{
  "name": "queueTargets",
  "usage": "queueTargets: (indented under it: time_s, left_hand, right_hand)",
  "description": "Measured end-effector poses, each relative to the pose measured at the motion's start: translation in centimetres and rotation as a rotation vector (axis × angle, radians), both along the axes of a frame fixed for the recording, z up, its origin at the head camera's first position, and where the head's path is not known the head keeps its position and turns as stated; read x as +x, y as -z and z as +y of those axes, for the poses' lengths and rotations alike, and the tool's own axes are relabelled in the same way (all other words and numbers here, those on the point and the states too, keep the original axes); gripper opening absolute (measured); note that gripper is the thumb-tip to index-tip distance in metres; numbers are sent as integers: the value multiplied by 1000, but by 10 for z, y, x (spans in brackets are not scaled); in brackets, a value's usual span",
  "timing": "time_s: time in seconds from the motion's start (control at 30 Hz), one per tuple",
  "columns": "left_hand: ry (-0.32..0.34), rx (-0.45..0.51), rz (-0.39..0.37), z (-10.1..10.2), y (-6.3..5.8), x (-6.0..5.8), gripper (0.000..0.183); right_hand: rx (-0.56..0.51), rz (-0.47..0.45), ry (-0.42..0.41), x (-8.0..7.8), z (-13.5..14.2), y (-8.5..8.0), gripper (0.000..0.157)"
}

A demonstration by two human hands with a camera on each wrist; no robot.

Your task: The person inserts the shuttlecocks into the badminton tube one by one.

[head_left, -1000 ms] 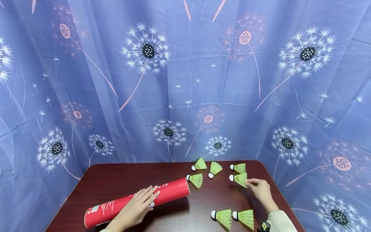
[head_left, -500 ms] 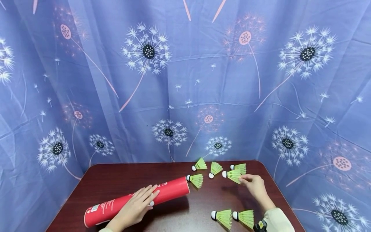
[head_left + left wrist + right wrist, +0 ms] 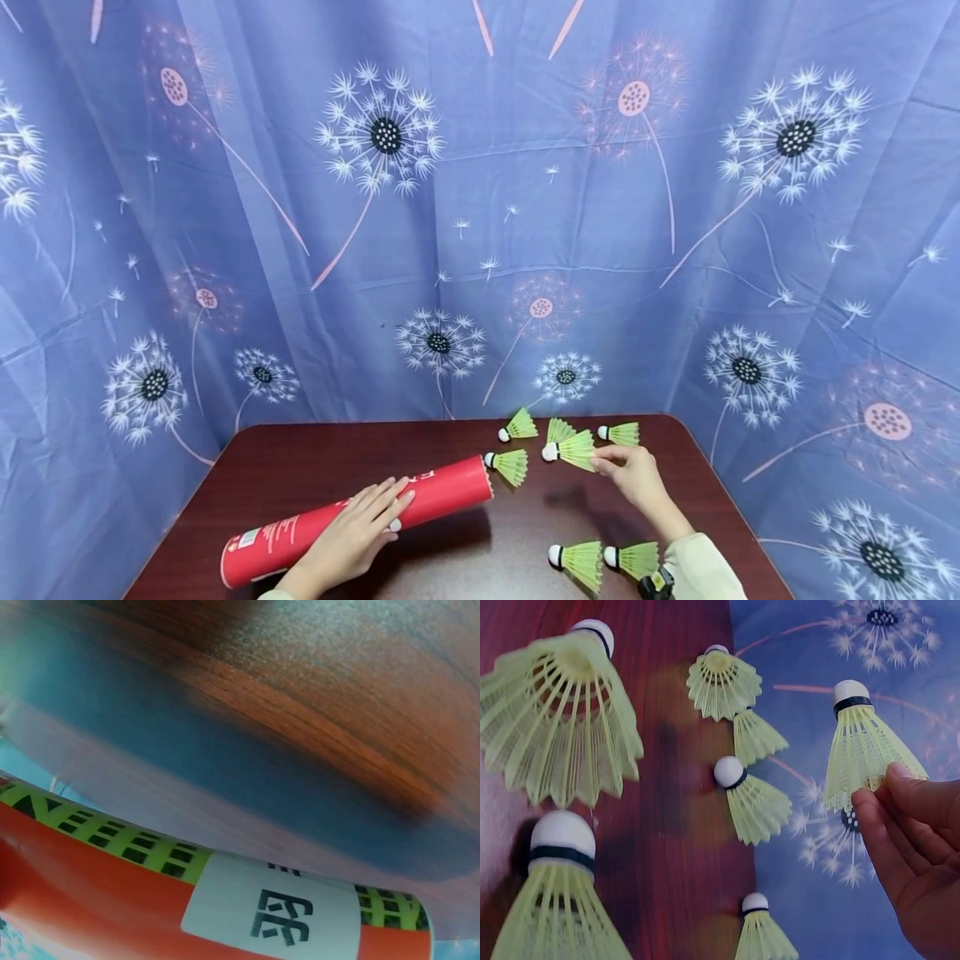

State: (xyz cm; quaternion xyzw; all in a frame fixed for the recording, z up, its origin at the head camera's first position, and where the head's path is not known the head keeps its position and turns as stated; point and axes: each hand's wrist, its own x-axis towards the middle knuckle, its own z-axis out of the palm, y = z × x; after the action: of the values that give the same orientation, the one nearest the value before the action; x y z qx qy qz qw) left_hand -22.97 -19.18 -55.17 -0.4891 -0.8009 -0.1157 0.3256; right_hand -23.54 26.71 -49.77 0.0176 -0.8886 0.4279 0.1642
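Shuttlecock [image 3: 576,451], pinched in right hand [image 3: 637,479], cork [image 3: 851,691] outward

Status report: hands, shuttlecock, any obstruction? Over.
Left hand on red tube. Right hand pinching one shuttlecock by its skirt, aloft. Another shuttlecock by the tube's mouth, possibly in the way.

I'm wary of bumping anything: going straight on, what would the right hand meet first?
Probably the partly hidden shuttlecock beyond the held shuttlecock; height is unclear, so the right hand might pass above.
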Motion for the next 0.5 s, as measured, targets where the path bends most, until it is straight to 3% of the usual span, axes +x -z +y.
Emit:
queueTargets:
  time_s: [0.27, 0.5]
  left_hand:
    - [-14, -7, 2, 1, 0, -1, 50]
    - [-15, -22, 12, 0, -1, 0, 47]
  right_hand:
    - [-75, -7, -65, 0, -21, 0, 5]
    - [-73, -6, -116, 2, -37, 2, 6]
